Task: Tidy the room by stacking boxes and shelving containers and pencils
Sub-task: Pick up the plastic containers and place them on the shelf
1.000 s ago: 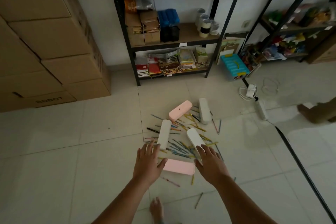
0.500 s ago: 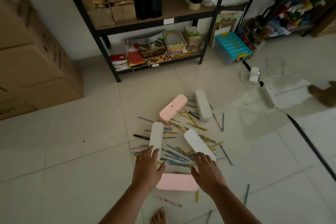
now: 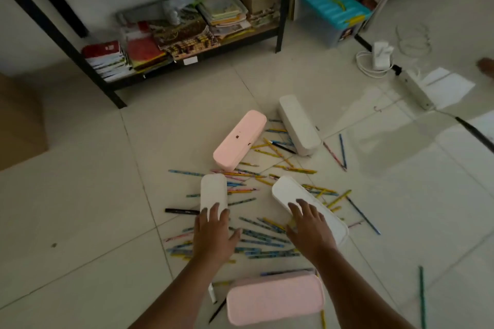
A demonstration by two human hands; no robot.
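Observation:
Several coloured pencils (image 3: pixel 263 232) lie scattered on the tiled floor among long oval containers. My left hand (image 3: pixel 213 235) reaches over the near end of a white container (image 3: pixel 213 189), fingers spread, holding nothing. My right hand (image 3: pixel 310 230) rests its fingers on another white container (image 3: pixel 291 192), also without a grip. A pink container (image 3: pixel 272 298) lies between my forearms, close to me. Farther off, a second pink container (image 3: pixel 239 140) and a third white one (image 3: pixel 298 125) sit side by side.
A black metal shelf (image 3: pixel 282 2) with stacked books (image 3: pixel 149 48) stands at the back. A blue-lidded plastic box (image 3: pixel 331 12) sits to its right. A power strip (image 3: pixel 415 89), white cable (image 3: pixel 366 67) and paper lie at right. A cardboard box (image 3: pixel 18 125) is at left.
My view has dropped closer to the floor. Both hands moved forward past the near pink container, onto the two white containers.

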